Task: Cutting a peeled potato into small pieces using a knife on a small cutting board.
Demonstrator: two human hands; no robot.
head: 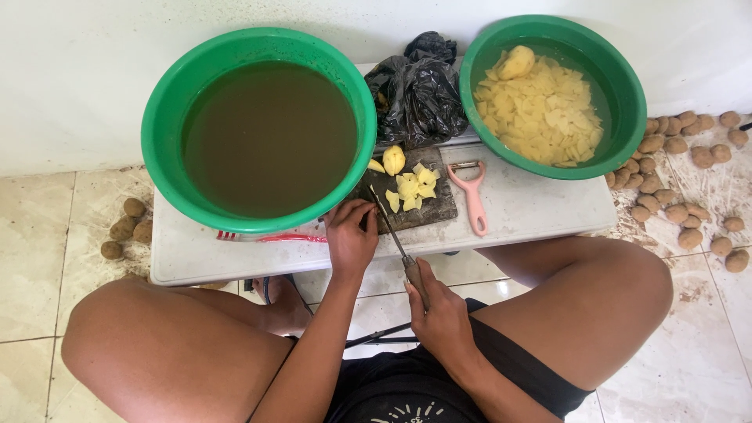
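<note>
Two hands down front: the right hand (445, 309) is closed around the handle of a knife (394, 235), blade angled up onto the dark cutting board (439, 210). Left hand (350, 235) rests at the board's near edge, fingers curled, and I can't tell if it's pinching anything. On the board sit cut potato pieces (411, 190) and a peeled half (393, 159), pink peeler (472, 196) beside it. Further back, the right green basin (627, 133) already holds loads of slices, while unpeeled potatoes (677, 176) on the floor look like plenty left.
</note>
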